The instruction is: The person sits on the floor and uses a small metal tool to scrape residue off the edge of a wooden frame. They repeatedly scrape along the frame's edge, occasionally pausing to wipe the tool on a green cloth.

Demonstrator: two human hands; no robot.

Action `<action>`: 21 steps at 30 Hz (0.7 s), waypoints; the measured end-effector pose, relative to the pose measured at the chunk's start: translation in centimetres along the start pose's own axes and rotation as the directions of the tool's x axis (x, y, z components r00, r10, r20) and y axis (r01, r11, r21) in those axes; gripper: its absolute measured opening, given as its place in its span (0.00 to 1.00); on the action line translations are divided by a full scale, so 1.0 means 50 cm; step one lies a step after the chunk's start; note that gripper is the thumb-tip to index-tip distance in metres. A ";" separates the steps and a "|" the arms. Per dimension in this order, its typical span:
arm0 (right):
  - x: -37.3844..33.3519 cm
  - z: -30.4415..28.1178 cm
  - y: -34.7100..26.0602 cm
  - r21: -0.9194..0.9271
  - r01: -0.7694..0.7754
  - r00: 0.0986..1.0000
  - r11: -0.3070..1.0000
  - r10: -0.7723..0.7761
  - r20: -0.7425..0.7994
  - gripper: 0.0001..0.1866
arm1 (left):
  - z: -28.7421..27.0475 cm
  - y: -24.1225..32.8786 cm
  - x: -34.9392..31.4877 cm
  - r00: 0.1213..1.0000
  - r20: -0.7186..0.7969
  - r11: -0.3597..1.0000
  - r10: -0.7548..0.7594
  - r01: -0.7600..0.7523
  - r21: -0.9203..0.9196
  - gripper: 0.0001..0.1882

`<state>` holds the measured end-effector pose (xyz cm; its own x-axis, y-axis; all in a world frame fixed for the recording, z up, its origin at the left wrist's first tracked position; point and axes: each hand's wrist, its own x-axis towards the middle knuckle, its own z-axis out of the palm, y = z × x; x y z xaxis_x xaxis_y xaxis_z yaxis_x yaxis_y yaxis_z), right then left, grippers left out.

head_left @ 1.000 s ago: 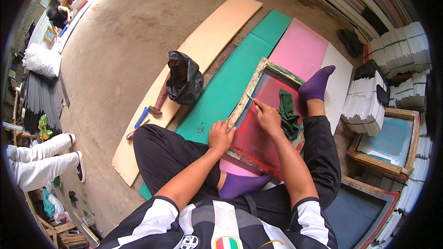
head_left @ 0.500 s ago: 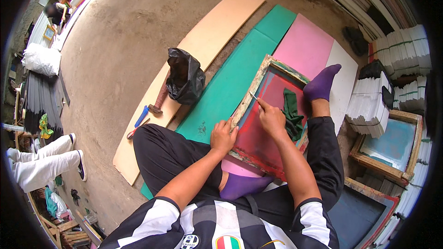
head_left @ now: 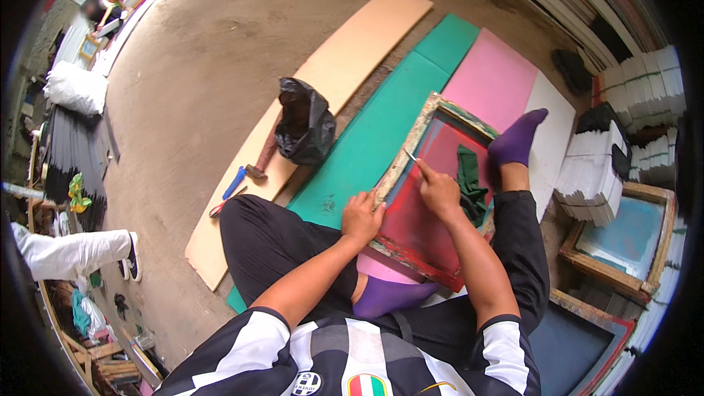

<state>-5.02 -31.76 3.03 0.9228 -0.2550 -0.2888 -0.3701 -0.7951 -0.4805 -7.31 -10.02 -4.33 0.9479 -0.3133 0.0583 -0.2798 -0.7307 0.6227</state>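
A wooden screen-printing frame [head_left: 421, 127] with red-stained mesh lies slanted between my legs. Its rails are chipped and smeared with paint. My left hand [head_left: 362, 218] grips the left rail near its lower half, thumb on the inner side. In my right hand [head_left: 440, 192] is a slim tool with a thin metal tip [head_left: 411, 155], which meets or hovers just over the inner edge of the left rail; its handle is hidden in my fingers. A crumpled dark green cloth [head_left: 471, 185] rests on the mesh, right of my right hand.
Green [head_left: 389, 114] and pink [head_left: 490, 73] sheets lie under the frame. On a cream board [head_left: 352, 44] are a black plastic bag [head_left: 305, 128], a hammer [head_left: 257, 171] and a blue-handled tool [head_left: 235, 182]. Bundled white strips [head_left: 590, 176] and another frame [head_left: 654, 249] stand right. A person's legs [head_left: 81, 253] are at left.
My view has shifted slightly, so the scene sits a little lower and to the right. The legs at the left have drawn together. Both my hands keep nearly the same places on the frame.
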 end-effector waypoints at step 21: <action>0.026 0.070 0.100 0.029 0.223 0.937 0.974 -0.206 -0.282 0.19 | -0.010 0.016 0.003 1.000 0.023 1.000 -0.019 0.020 -0.021 0.24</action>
<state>-6.04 -34.15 -2.66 0.9712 -0.2301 0.0618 -0.1579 -0.8159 -0.5563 -7.30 -10.35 -3.45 0.9492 -0.3133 0.0280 -0.2579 -0.7241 0.6396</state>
